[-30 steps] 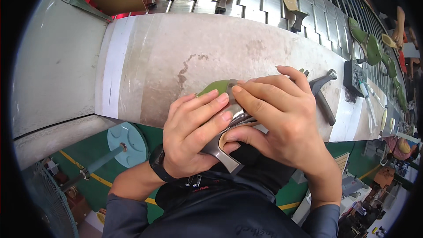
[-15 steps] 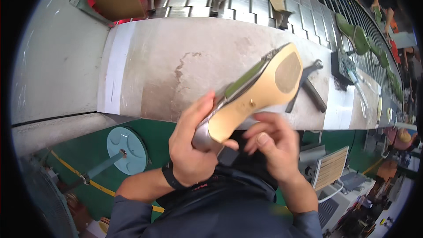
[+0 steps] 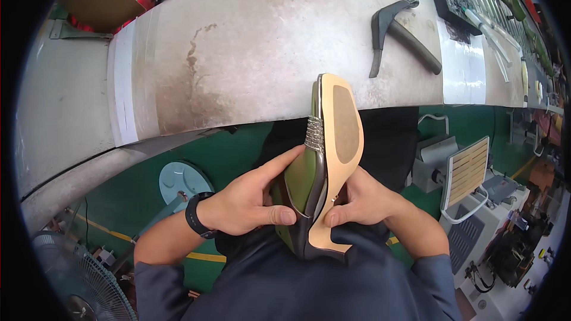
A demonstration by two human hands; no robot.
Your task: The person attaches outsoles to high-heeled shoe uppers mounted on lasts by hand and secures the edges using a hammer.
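Observation:
A green shoe (image 3: 302, 181) is held between my two hands, toe pointing away and turned to show its side and sole. It has a silver textured band (image 3: 314, 132) and a tan sole (image 3: 344, 116) with a grey-brown patch under the forefoot. At the near end, the tan part curves out into a heel shape with a dark tip (image 3: 350, 255). My left hand (image 3: 253, 199) is closed on the green side, thumb near the sole seam. My right hand (image 3: 366, 199) grips the sole side, its thumb at the waist; its other fingers are partly hidden behind the shoe.
A black hammer (image 3: 397, 32) lies on the worn pale bench (image 3: 250, 53). Right of it are a dark block (image 3: 453, 9) and clear-barrelled tools (image 3: 491, 38). A metal conveyor runs along the far side. Below stand a blue round weight-like disc (image 3: 181, 181), a fan (image 3: 89, 279) and a slatted rack (image 3: 467, 169).
The shoe has come nearer to me and turned from tilted rightward to nearly straight ahead, its side now showing. My right hand, apart before, now grips it. The view has shifted lower.

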